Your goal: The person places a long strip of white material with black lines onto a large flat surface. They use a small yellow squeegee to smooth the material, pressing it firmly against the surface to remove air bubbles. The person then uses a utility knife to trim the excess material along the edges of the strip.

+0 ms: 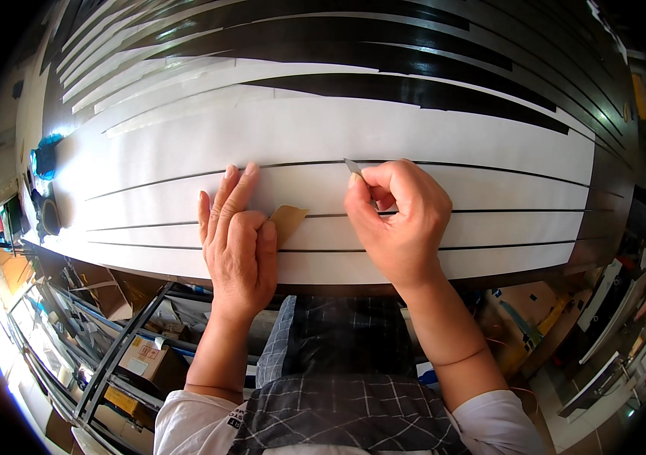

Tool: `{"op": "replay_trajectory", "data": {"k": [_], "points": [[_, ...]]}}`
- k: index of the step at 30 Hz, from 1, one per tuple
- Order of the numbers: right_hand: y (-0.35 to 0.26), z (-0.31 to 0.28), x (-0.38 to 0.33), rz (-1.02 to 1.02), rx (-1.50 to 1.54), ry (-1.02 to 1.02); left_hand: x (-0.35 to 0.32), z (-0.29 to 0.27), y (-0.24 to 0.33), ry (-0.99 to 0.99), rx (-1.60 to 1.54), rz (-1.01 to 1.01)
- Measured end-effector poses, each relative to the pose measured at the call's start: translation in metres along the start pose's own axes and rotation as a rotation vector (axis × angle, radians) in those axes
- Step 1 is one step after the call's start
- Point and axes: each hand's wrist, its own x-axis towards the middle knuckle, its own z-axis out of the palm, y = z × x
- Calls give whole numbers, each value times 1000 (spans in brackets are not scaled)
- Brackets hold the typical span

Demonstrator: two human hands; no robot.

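Observation:
My right hand (402,216) pinches a small grey pointed blade (351,166). Its tip meets a thin dark line (300,163) running across a white sheet (186,167) on the table. To the left, my left hand (238,239) rests on the same sheet with some fingers stretched out, their tips beside that line. Between its thumb and bent index finger sticks out a stiff tan piece of paper (289,221). Two more dark lines cross the sheet under my hands. The rest of the blade is hidden in my right fingers.
Beyond the sheet lie several glossy black strips (414,91) and white strips on a dark table (607,182). A blue crumpled thing (47,155) sits at the left edge. Below the near edge are a metal rack (122,341) and a cardboard box (145,360).

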Motion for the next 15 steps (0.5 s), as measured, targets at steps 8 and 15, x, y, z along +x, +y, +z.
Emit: {"op": "replay_trajectory", "data": {"k": [8, 15], "points": [[-1, -1, 0, -14, -17, -24, -1, 0, -1, -5, 1, -1], [-1, -1, 0, -29, -44, -33, 1, -2, 1, -10, -5, 0]]}}
